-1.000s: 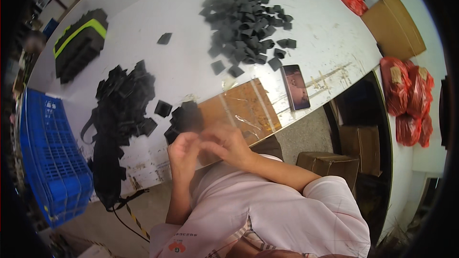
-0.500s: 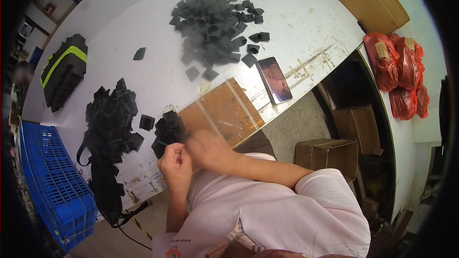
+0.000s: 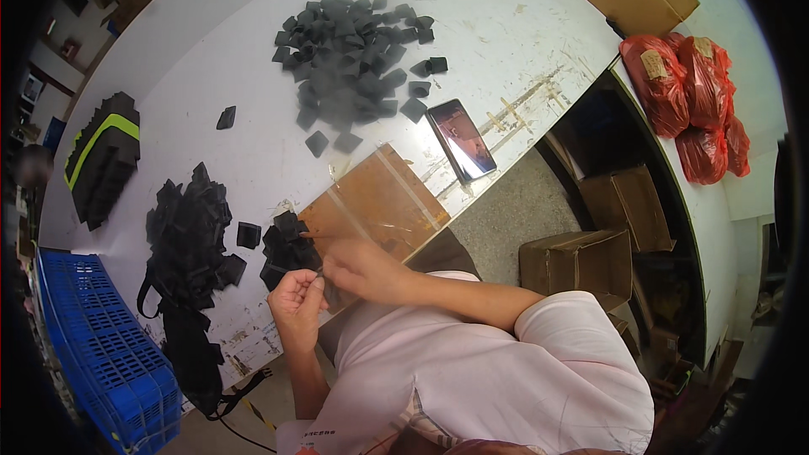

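My left hand (image 3: 295, 297) is closed in a pinch above the table's near edge, its thumb pressed to the fingers. Right against it is my right hand (image 3: 361, 270), somewhat blurred, with curled fingers meeting the left fingertips. A tiny dark bit shows between the hands, too small to name. Just beyond them lies a small heap of black fabric pieces (image 3: 286, 243), beside a brown board (image 3: 371, 202) with strips of clear tape. Left of that heap are one loose black piece (image 3: 249, 235) and a bigger tangled pile of black pieces (image 3: 187, 236).
Many dark folded fabric loops (image 3: 345, 50) are spread at the far middle. A phone (image 3: 462, 141) lies near the table's right edge. A blue plastic crate (image 3: 101, 337) stands at left, below a black stack with a yellow-green band (image 3: 105, 147). Red bags (image 3: 699, 93) sit at right, above cardboard boxes (image 3: 577, 270).
The view has shifted slightly, so the table things sit a little further left. My hands stay together; the left thumb now shows more plainly and the right fingers have turned a little.
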Demonstrator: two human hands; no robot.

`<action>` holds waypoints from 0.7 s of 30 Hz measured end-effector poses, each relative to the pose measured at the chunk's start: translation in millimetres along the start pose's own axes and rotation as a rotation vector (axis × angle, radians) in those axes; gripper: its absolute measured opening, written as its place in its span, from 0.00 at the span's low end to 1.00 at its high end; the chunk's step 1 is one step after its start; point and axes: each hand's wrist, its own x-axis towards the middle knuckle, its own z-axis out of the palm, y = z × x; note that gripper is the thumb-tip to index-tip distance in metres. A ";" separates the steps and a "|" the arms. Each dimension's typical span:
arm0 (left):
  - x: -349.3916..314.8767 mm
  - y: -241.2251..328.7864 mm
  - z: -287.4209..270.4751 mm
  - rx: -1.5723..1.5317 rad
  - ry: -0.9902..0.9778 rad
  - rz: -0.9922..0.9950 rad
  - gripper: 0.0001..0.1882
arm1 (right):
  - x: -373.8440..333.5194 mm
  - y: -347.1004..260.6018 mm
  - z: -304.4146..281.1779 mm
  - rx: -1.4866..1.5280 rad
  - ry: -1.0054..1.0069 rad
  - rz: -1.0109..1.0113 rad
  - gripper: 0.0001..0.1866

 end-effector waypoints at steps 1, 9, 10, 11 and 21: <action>0.1 0.8 -1.2 -0.008 -0.040 -0.030 0.01 | -0.7 -1.7 -0.5 0.001 0.001 0.000 0.08; -6.2 -0.1 26.2 -0.015 0.187 0.189 0.01 | -3.2 -1.5 3.7 -0.181 0.169 -0.206 0.09; -5.6 -5.9 28.2 0.094 0.226 0.261 0.02 | -3.7 -1.6 4.3 -0.181 0.170 -0.204 0.09; -4.2 -8.3 31.1 0.094 0.224 0.261 0.02 | -4.1 -3.3 4.6 -0.339 0.171 -0.249 0.08; 2.6 19.8 16.7 -1.104 -0.256 -0.253 0.09 | -3.9 3.7 3.5 0.347 0.274 0.054 0.07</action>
